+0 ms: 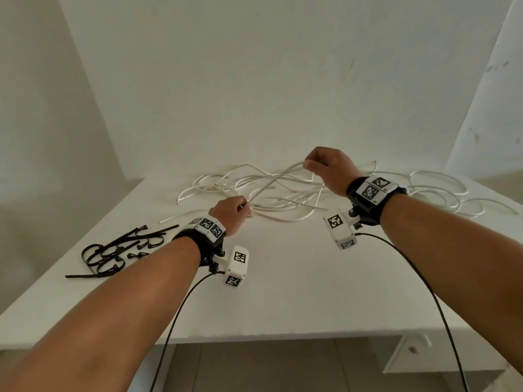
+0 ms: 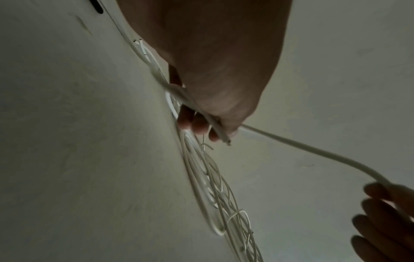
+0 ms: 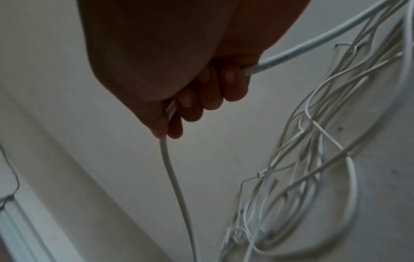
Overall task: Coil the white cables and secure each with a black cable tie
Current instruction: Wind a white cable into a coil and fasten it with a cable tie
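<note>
Fingers [image 3: 215,88] of the right hand [image 1: 329,168] are curled round one white cable [image 1: 276,179], held raised above the table [image 1: 283,278]. The left hand [image 1: 230,212] pinches the same cable near its cut end [image 2: 226,140], lower and nearer. Between the two hands the cable runs as a sloping span. Under and beyond it, the remaining loose cables [image 1: 283,205] lie tangled on the far half of the table, spreading to the right edge. A pile of black cable ties [image 1: 119,250] lies at the near left, well apart from both hands.
</note>
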`<state>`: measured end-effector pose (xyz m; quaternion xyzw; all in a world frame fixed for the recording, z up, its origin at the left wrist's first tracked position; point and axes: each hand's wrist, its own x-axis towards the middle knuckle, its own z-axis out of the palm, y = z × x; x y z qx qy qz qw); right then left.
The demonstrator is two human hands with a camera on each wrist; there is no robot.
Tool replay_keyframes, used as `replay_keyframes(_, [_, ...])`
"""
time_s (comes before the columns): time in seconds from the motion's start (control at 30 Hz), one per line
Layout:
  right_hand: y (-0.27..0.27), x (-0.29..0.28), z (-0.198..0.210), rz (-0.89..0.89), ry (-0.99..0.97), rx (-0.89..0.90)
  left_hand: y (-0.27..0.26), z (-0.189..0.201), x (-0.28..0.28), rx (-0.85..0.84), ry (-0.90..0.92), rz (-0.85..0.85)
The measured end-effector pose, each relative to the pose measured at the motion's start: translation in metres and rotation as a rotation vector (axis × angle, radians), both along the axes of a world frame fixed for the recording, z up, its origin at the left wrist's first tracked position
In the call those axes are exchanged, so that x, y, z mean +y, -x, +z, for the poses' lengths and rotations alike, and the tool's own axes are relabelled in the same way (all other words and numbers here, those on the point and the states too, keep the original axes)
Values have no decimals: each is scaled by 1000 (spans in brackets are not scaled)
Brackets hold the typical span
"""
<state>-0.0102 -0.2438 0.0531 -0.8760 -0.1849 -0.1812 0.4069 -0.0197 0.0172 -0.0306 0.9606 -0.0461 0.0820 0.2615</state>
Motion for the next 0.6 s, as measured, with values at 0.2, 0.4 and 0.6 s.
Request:
replay_keyframes(0.2, [-11,-37,17,-189,-375,-50,-7,11,23,-48,-165,57])
replay_keyframes(0.4, [-12,-43,14,-314,228,144,-16,17,19,-121,158,-9])
replay_keyframes(0.6, [0,6,12,-165,516,-260,-21,44,-7,-182,222,-57])
